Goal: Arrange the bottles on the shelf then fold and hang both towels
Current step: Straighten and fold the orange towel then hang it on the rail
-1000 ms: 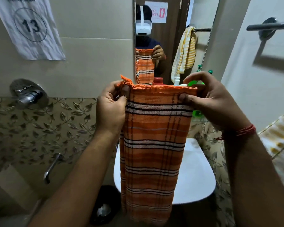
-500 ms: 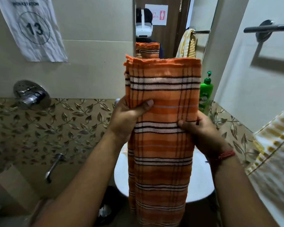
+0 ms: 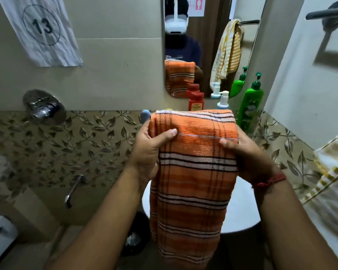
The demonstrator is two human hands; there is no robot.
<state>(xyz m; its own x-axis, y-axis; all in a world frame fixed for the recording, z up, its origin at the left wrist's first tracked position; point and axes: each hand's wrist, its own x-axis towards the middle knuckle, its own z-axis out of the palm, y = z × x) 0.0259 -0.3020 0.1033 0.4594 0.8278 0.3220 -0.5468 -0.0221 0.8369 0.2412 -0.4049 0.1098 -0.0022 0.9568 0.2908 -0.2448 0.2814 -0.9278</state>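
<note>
Orange striped towel (image 3: 193, 172) hangs folded over at its top edge, gripped on both sides: the left hand (image 3: 150, 151) clasps its left edge with the thumb across the front, the right hand (image 3: 248, 154) pinches the right edge. Below it sits a white basin (image 3: 240, 211). Behind the fold, three bottles stand under the mirror (image 3: 209, 45): one red bottle (image 3: 196, 101), one white pump bottle (image 3: 222, 101), one green pump bottle (image 3: 251, 108). A striped yellow towel (image 3: 336, 172) hangs at right.

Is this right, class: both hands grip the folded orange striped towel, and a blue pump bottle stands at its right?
Not quite. The head view shows that pump bottle is green, not blue. The rest holds: the left hand and right hand both grip the folded orange striped towel.
</note>
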